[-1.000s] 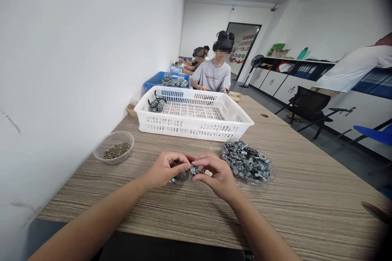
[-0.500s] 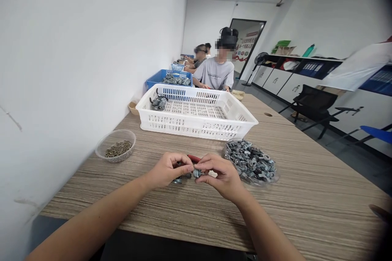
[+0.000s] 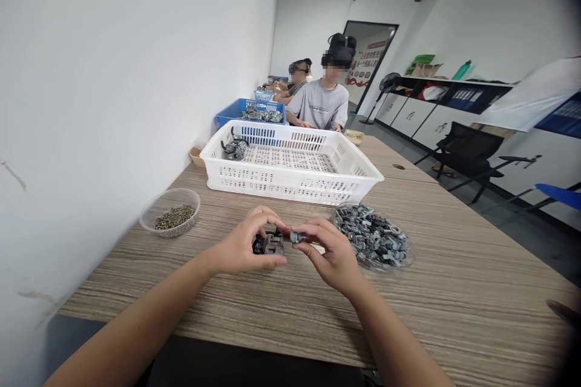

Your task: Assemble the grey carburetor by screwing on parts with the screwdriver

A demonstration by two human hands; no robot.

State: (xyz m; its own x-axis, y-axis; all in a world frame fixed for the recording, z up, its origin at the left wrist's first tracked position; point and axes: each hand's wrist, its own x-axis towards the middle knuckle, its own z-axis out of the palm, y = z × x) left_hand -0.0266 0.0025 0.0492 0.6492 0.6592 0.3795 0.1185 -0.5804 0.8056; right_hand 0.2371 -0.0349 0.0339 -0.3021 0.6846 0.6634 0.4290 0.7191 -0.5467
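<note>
Left hand (image 3: 236, 249) spread around a metal fitting (image 3: 273, 245) on the surface (image 3: 254, 308), contact unclear; right hand (image 3: 334, 255) pinching a small metal part (image 3: 296, 237) just beside it. Apparent step: small-part handling; any joining would call for careful alignment.

A white wall (image 3: 136, 72) runs along the worktop's (image 3: 445, 290) left edge, with a tan bowl (image 3: 196, 158) close against it. Toward the far left corner sits a blue crate (image 3: 227, 113) of metal pieces; a person in a grey shirt (image 3: 320, 107) sits by the far edge. Beyond the right edge stand a black chair (image 3: 469, 145), a blue seat (image 3: 560, 195), a pedestal fan (image 3: 389, 82) and white-doored cabinets (image 3: 414, 118) bearing a green bottle (image 3: 462, 71).
</note>
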